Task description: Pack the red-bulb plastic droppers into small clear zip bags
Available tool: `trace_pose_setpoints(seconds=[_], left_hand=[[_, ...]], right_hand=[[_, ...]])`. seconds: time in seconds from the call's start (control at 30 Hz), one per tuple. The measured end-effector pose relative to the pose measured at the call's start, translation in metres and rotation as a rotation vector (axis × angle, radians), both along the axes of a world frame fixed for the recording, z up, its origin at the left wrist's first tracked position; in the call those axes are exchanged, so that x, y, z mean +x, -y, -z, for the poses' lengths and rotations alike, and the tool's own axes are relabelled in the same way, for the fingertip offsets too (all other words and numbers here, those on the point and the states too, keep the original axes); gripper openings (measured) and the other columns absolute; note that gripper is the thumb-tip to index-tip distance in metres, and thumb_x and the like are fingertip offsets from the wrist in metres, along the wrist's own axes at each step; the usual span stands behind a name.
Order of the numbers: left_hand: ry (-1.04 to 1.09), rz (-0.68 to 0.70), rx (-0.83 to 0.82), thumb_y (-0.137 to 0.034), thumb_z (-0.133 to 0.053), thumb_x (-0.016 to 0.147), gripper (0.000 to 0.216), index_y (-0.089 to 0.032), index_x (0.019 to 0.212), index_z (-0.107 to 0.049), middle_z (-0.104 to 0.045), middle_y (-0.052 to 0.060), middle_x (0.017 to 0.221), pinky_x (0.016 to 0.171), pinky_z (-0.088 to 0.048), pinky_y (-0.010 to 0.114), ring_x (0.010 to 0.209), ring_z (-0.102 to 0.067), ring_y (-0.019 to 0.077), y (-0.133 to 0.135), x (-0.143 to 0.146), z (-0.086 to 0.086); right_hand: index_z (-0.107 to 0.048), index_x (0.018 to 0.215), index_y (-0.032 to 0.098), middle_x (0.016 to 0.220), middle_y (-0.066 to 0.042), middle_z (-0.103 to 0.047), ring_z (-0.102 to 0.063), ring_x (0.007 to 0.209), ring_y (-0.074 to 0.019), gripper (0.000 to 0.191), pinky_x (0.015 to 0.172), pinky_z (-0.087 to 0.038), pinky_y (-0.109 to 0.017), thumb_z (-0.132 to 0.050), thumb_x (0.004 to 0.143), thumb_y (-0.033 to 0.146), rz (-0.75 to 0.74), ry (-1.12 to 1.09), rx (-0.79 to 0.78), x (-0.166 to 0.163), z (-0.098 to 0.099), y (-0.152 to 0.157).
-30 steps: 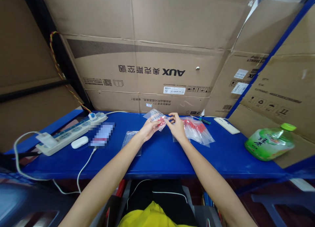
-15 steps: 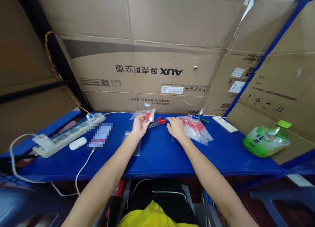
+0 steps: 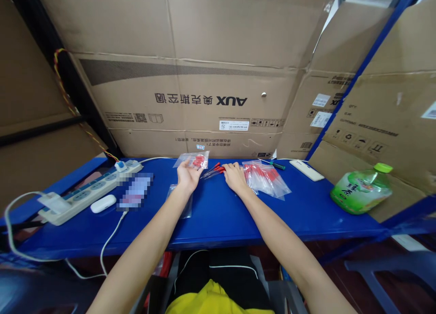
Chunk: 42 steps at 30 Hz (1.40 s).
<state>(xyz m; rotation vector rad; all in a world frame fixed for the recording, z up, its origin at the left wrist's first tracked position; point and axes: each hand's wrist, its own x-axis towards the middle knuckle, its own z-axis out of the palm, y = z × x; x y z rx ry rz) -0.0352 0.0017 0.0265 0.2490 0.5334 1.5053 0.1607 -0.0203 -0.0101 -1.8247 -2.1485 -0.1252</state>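
My left hand [image 3: 186, 174] rests on the blue table [image 3: 218, 209] and holds a small clear bag with red parts [image 3: 195, 160] at the back of the table, its fingers closed on the bag's edge. My right hand [image 3: 234, 177] lies palm down with its fingertips on several loose red-tipped pins [image 3: 214, 170] between the two hands. Just right of it lies a larger clear bag full of red pins [image 3: 266, 178]. An empty clear bag [image 3: 182, 200] sits under my left wrist.
A white power strip [image 3: 86, 191], a white earbud case [image 3: 103, 203] and a blurred flat item [image 3: 134, 192] lie at the left. A green bottle [image 3: 361, 189] lies on its side at the right, near a white flat device [image 3: 308, 169] and a green-handled tool [image 3: 277, 165]. Cardboard boxes [image 3: 204, 100] wall the back.
My hands have parted: the left carried the small bag left and back, and the right dropped onto the loose red pins now lying on the table.
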Motion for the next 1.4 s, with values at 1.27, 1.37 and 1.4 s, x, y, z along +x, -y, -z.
trace_pose_setpoints(seconds=[1.27,1.37,1.4], left_hand=[[0.012,-0.042,0.010,-0.018,-0.045,0.089,0.032,-0.014,0.117,-0.060,-0.074,0.017,0.116,0.088,-0.064,0.038,0.107,-0.074,0.0264,0.000,-0.001,0.001],[0.013,-0.026,0.014,-0.019,-0.045,0.089,0.032,-0.015,0.117,-0.060,-0.074,0.017,0.118,0.089,-0.064,0.039,0.111,-0.074,0.0272,0.001,-0.001,0.001],[0.015,-0.022,0.016,-0.019,-0.045,0.090,0.032,-0.015,0.118,-0.060,-0.074,0.018,0.119,0.089,-0.064,0.040,0.112,-0.074,0.0273,0.001,-0.001,0.001]], right_hand=[[-0.073,0.102,0.024,0.087,-0.003,-0.072,-0.067,0.078,-0.0195,0.023,0.072,-0.056,-0.034,-0.068,0.088,0.042,-0.365,-1.134,0.328,-0.013,-0.023,0.024],[-0.073,0.098,0.024,0.087,-0.004,-0.074,-0.069,0.079,-0.0212,0.024,0.073,-0.057,-0.035,-0.071,0.088,0.046,-0.352,-1.149,0.320,-0.013,-0.023,0.025],[-0.072,0.095,0.024,0.087,-0.004,-0.074,-0.069,0.080,-0.0214,0.024,0.073,-0.057,-0.035,-0.073,0.087,0.047,-0.342,-1.159,0.324,-0.013,-0.023,0.025]])
